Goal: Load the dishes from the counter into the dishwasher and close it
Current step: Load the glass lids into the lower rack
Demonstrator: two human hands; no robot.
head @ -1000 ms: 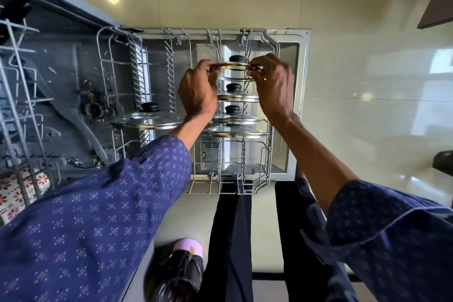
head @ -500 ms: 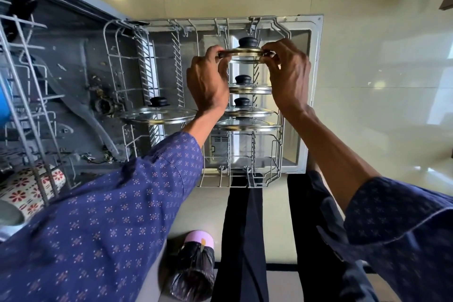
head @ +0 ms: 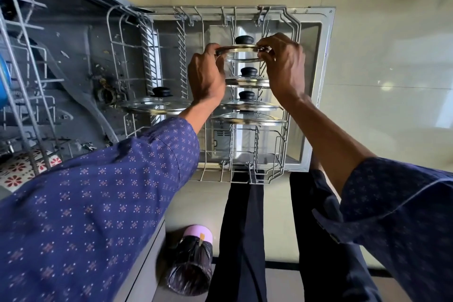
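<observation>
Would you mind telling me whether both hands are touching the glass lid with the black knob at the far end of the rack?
Touching. The head view shows the left hand and right hand each pinching opposite sides of the glass lid's metal rim.

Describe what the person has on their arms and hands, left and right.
Both arms wear long, loose sleeves of dark blue fabric printed with small repeating motifs and tiny pale dots. The left sleeve ends at mid-forearm, leaving the wrist bare; the right sleeve is pushed back similarly, with a stitched cuff edge. The left hand and right hand are bare: no gloves or watch visible.
</observation>
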